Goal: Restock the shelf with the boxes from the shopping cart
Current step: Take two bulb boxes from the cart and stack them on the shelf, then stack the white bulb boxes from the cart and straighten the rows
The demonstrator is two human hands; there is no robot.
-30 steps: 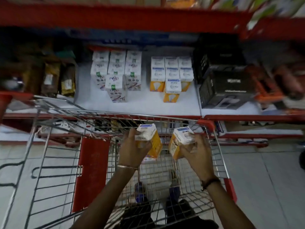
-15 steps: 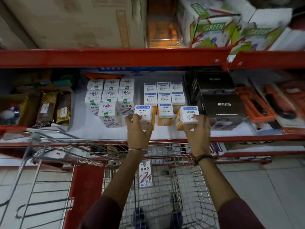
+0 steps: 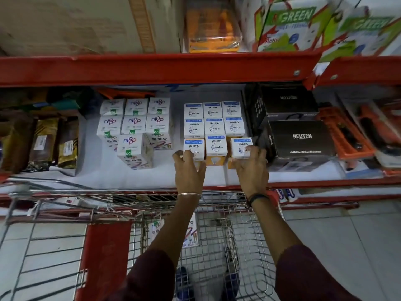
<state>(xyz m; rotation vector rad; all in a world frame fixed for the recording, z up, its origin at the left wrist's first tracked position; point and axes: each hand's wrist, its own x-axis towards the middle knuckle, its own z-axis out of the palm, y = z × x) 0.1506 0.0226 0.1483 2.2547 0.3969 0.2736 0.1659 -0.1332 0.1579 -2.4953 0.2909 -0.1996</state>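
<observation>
Where shelf [image 3: 108, 177] meets hands: 2 "wipro Garnet" boxes [image 3: 193, 148].

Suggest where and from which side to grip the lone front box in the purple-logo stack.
Probably the purple-logo front box by its two side faces, coming from the aisle side over the shelf edge. It stands upright, alone in its row, both flanks clear; boxes crowd only its back.
</observation>
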